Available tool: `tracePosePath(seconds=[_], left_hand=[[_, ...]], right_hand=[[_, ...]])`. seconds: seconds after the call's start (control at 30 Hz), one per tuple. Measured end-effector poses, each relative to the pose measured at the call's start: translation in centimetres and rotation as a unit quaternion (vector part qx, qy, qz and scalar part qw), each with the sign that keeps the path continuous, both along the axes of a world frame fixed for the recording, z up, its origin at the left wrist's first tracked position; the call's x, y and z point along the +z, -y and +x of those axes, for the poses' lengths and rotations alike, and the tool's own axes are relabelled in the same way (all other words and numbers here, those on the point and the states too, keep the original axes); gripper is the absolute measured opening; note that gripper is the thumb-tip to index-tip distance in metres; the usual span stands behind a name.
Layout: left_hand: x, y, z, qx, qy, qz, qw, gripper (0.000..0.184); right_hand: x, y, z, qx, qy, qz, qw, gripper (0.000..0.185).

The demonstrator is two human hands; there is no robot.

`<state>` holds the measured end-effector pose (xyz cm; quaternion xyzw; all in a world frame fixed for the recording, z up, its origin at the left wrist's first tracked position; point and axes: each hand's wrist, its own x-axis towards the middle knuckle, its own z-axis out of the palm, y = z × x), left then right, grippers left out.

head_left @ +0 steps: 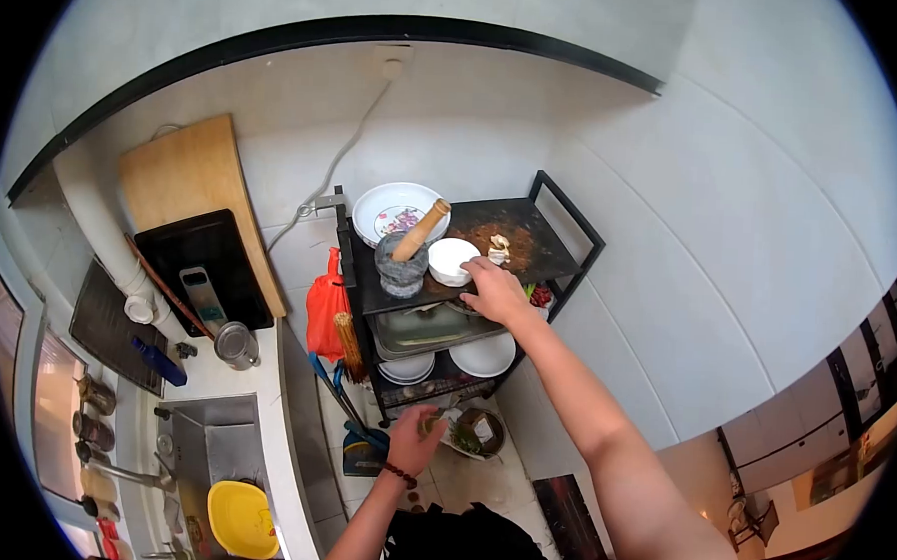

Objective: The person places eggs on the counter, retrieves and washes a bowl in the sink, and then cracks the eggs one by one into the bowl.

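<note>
My right hand (pixel 490 287) reaches to the top shelf of a black rack (pixel 531 224), its fingers at the right rim of a small white bowl (pixel 453 261). Left of the bowl stands a grey stone mortar (pixel 402 273) with a wooden pestle (pixel 423 229); a patterned white plate (pixel 396 210) lies behind them. Pale pieces (pixel 499 248) of something rest right of the bowl. Low in front of the rack is my left hand (pixel 417 436), a beaded bracelet at its wrist, fingers curled around something small and greenish that I cannot make out.
A glass tray (pixel 431 329) and white plates (pixel 482 356) sit on lower shelves. A red bag (pixel 327 305) hangs at the rack's left side. On the left are a sink with a yellow basin (pixel 242 518), a metal cup (pixel 235 346) and a cutting board (pixel 188 174).
</note>
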<state>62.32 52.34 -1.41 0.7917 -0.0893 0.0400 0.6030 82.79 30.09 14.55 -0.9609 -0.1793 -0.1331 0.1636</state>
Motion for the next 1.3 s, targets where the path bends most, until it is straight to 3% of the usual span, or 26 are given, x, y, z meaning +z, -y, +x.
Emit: tracePosePath(seconds=[0.17, 0.23, 0.3, 0.37, 0.47, 0.7, 0.83, 1.0, 1.1, 1.23, 1.3], left_hand=[[-1.7, -1.8, 3.2, 0.017, -0.026, 0.015, 0.999, 0.032], [-2.6, -2.7, 2.4, 0.024, -0.020, 0.030, 0.999, 0.031], [-1.9, -3.3, 3.4, 0.023, -0.088, -0.001, 0.996, 0.030], [-1.9, -3.6, 3.6, 0.030, -0.101, 0.010, 0.994, 0.028], [-2.2, -3.6, 3.9, 0.047, -0.148, -0.032, 0.987, 0.025], [-5.2, -0.7, 3.9, 0.099, -0.153, -0.042, 0.982, 0.028], [-3.3, 2.7, 2.4, 0.107, -0.186, -0.018, 0.977, 0.031], [-6.3, 4.9, -0.6, 0.125, -0.192, -0.026, 0.973, 0.032], [-5.7, 5.6, -2.4, 0.150, -0.215, -0.025, 0.965, 0.031], [-4.6, 5.6, -4.4, 0.194, -0.216, -0.019, 0.957, 0.031], [-4.3, 5.5, -5.0, 0.213, -0.213, -0.027, 0.953, 0.032]], right_hand=[[0.0, 1.7, 0.6, 0.018, 0.034, 0.023, 0.999, 0.047], [0.1, 2.9, -0.4, 0.009, 0.081, 0.118, 0.990, 0.035], [-1.0, 3.8, -2.0, -0.047, 0.038, 0.172, 0.983, 0.029], [-3.8, 4.8, -3.1, -0.033, 0.060, 0.174, 0.982, 0.022], [-6.6, 5.2, -5.1, -0.067, -0.034, 0.227, 0.971, 0.014], [-9.0, 6.8, -4.5, -0.012, -0.045, 0.267, 0.963, 0.014], [-8.0, 8.3, -3.3, 0.033, -0.042, 0.269, 0.962, 0.021], [-3.4, 8.0, 1.0, 0.095, 0.056, 0.223, 0.969, 0.041], [-2.1, 7.3, 3.3, 0.156, 0.001, 0.179, 0.972, 0.044], [-3.6, 6.1, 5.8, 0.182, -0.015, 0.084, 0.980, 0.039], [-5.2, 5.6, 6.9, 0.204, 0.013, 0.098, 0.974, 0.029]])
